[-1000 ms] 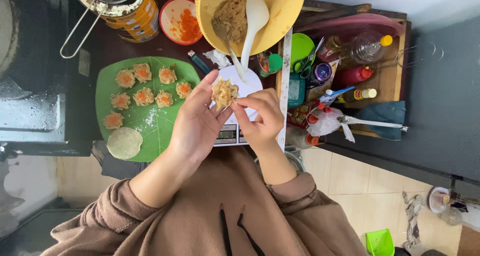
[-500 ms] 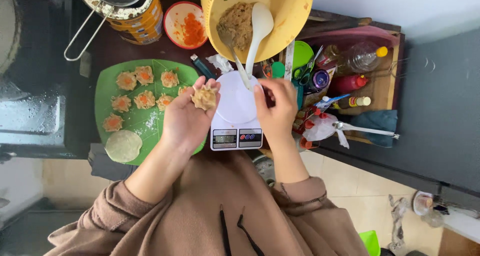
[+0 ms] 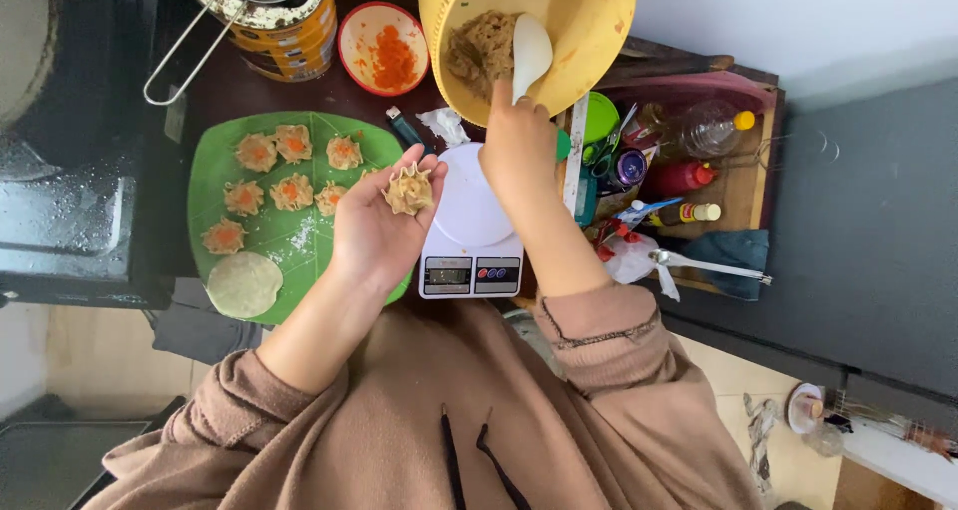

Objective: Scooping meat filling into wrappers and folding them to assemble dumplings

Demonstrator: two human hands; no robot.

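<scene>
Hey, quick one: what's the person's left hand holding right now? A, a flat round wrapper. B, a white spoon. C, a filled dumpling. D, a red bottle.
C: the left hand cradles a filled dumpling on its fingers beside the white scale, while the right hand grips the white spoon.

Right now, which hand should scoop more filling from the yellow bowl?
Right, probably. The right hand already grips the white spoon in the yellow bowl; the left hand cradles a dumpling.
</scene>
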